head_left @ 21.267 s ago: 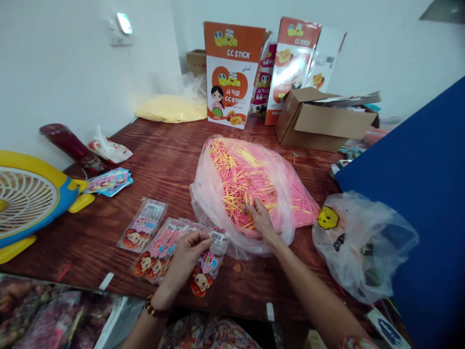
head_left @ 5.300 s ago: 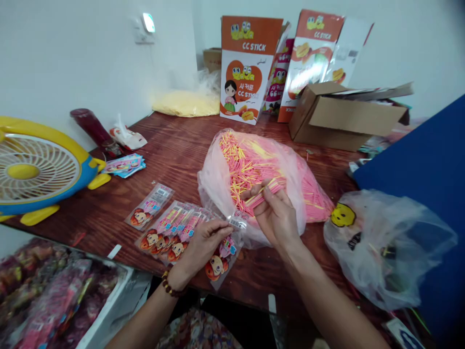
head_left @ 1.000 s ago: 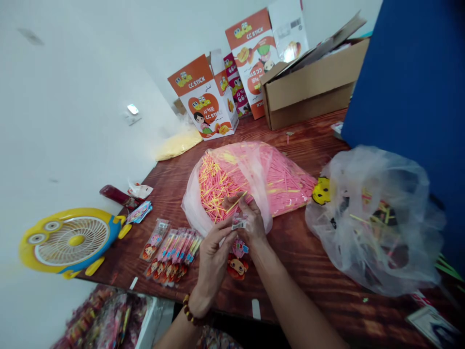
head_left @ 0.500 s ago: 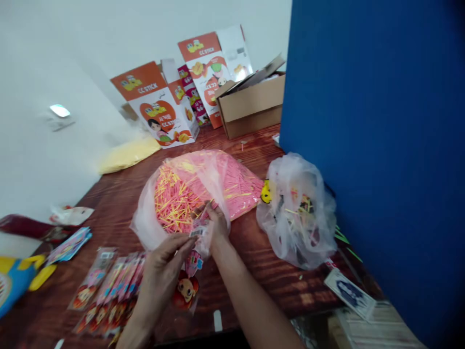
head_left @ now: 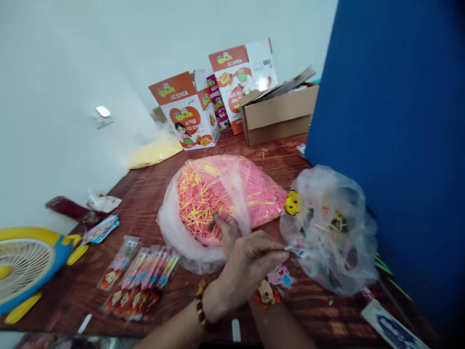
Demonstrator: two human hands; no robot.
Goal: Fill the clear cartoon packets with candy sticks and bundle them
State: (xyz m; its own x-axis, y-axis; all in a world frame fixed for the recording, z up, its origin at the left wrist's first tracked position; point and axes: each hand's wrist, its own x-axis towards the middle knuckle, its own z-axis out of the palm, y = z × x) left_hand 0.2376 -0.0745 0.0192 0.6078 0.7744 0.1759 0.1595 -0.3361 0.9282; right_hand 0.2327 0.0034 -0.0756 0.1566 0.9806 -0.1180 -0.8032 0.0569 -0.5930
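Observation:
My left hand [head_left: 250, 264], wearing a beaded bracelet, crosses over my right forearm. Its thumb and fingers pinch the top of a clear plastic packet, from which a card with a cartoon doll face [head_left: 267, 293] hangs. At the mouth of a large clear bag [head_left: 169, 237], the fingers of my right hand [head_left: 228, 232] are curled against thin pink and yellow sticks [head_left: 198, 206], seemingly gripping some; part of this hand is hidden by the left. Several filled doll packets [head_left: 145, 276] lie in a row on the table, left of my hands.
A second knotted plastic bag [head_left: 327, 228] stands at right beside a blue panel [head_left: 385, 145]. Orange-white cartons [head_left: 185, 111] and an open cardboard box [head_left: 279, 114] line the back. A yellow-blue fan [head_left: 32, 266] sits at left, a card [head_left: 392, 325] at front right.
My left hand has moved right across my right arm, pulling the packet away from the right hand. My right hand now rests among the sticks. The whole view has shifted.

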